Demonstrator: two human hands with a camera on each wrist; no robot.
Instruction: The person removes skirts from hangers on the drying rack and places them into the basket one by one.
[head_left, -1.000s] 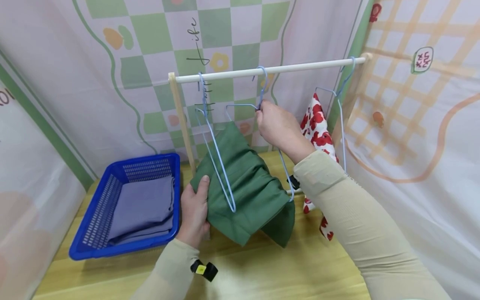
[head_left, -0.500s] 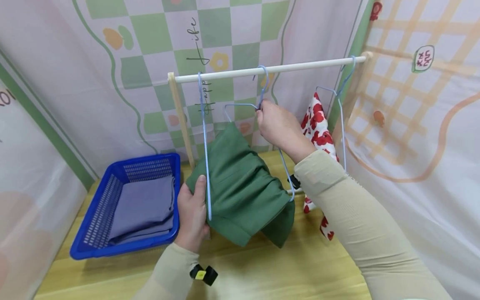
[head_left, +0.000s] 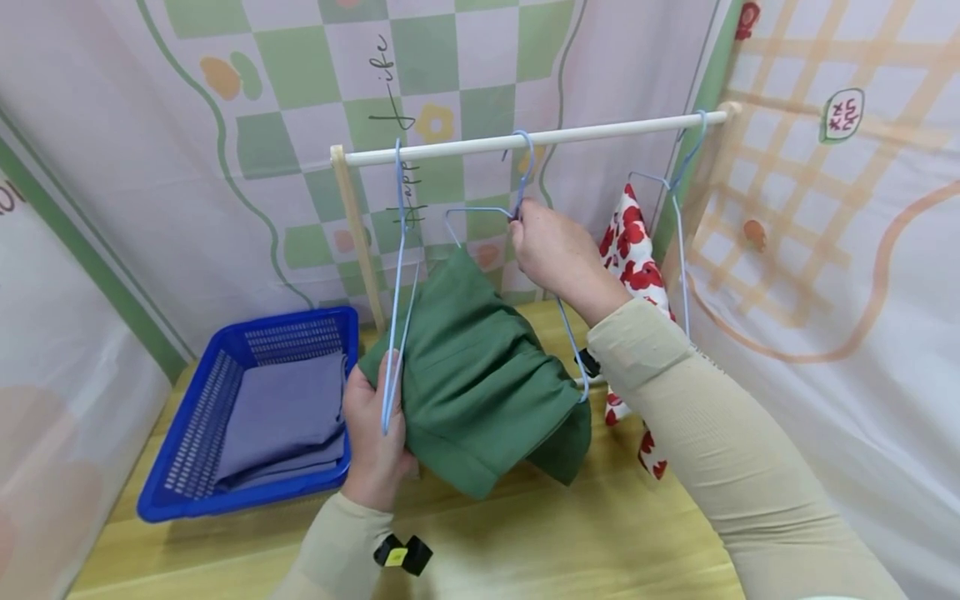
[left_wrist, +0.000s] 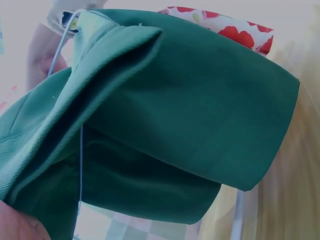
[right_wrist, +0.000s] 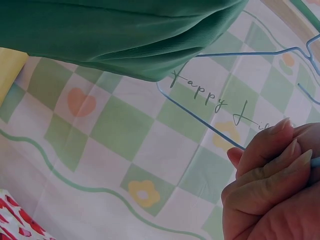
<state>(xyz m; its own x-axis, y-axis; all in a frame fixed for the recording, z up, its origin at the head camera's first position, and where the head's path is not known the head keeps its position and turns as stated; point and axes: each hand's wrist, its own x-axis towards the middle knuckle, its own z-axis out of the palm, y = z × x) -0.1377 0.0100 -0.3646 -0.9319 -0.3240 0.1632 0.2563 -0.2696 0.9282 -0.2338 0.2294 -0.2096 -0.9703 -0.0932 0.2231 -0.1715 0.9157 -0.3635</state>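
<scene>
Hanging below the white rail [head_left: 600,132], the green cloth [head_left: 480,383] is pinched at its left edge by the left hand [head_left: 375,429], little room being left beside the blue basket [head_left: 247,499]; the middle hanger [head_left: 480,209] is gripped at its neck by the right hand [head_left: 562,254]. From the left wrist, lower edges are seen dangling free. From the right, curled fingers [right_wrist: 270,180] are parted from the cloth by a gap.

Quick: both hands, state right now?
Left hand: closed, holding the green cloth by its edge.
Right hand: closed, holding the middle blue hanger below its hook.
</scene>
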